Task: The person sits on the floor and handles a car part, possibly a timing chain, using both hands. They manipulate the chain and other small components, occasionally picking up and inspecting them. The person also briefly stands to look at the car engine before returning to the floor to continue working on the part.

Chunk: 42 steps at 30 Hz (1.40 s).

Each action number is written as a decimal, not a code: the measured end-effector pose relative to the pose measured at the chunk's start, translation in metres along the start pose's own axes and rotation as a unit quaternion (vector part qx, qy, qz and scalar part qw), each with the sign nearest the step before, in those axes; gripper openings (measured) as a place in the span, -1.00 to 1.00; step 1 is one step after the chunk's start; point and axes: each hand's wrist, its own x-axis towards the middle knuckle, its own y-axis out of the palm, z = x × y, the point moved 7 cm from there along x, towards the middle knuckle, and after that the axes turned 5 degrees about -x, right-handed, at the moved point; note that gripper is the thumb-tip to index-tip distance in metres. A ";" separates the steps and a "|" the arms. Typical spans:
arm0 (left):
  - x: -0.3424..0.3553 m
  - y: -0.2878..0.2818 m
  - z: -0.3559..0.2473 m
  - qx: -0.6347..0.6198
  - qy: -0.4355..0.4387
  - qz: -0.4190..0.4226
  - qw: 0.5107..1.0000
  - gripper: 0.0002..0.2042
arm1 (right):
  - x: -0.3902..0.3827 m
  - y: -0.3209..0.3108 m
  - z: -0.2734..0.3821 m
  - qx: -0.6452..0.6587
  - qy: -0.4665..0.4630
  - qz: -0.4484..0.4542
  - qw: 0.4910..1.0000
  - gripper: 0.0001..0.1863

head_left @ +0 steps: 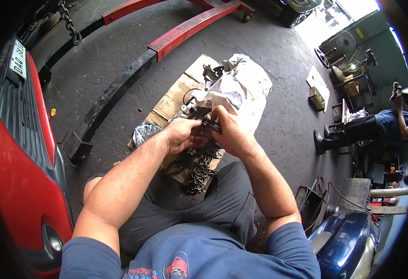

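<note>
- The left hand (184,135) and right hand (232,130) work close together, low over a partly covered engine assembly (197,98); their fingertips nearly meet.
- Thumb and fingers of the right hand are closed around a dark metal part (210,124), whose shape is mostly hidden.
- The left hand has its fingers curled at the near-left side of that part; whether they grip it cannot be told.
- The engine assembly lies at twelve o'clock from the hands, on slatted wooden boards (170,104) set on the dark workshop floor (287,135).
- A toothed gear (218,70) shows at its far end, near twelve o'clock.
- A whitish plastic sheet (256,83) drapes its right side, at one to two o'clock.
- At six o'clock, just below the hands, a tangled heap of dark metal chain (199,176) lies at the near end of the boards.
- At nine o'clock, a crumpled clear plastic bag (147,132) rests on the boards' left edge.
- A red-and-black hoist frame (183,36) stretches across the floor from ten to twelve o'clock.
- A red car front (20,186) stands between eight and nine o'clock.
- At three o'clock, well apart, stands another person (390,125) in a blue top and dark trousers.
</note>
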 end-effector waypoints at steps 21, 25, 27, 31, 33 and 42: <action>-0.005 0.005 -0.020 0.377 0.156 -0.111 0.906 -0.71 | -0.003 0.000 0.006 -0.010 -0.011 0.002 1.000 -0.59; -0.005 0.007 -0.018 0.347 0.135 -0.105 0.922 -0.71 | -0.003 0.001 0.005 -0.006 -0.002 0.007 1.000 -0.60; 0.002 0.006 -0.002 0.104 0.019 -0.033 0.994 -0.76 | -0.003 0.001 0.005 -0.003 0.001 0.011 1.000 -0.60; 0.007 0.000 0.000 -0.002 0.031 -0.022 0.999 -0.81 | -0.003 0.001 0.004 0.001 0.007 0.011 1.000 -0.58; 0.008 -0.001 0.002 -0.011 0.043 -0.020 0.999 -0.82 | -0.003 0.000 0.004 -0.008 0.006 0.009 1.000 -0.57; 0.006 0.005 0.001 0.012 -0.004 0.016 1.000 -0.80 | -0.001 0.000 0.002 -0.021 -0.002 0.008 1.000 -0.56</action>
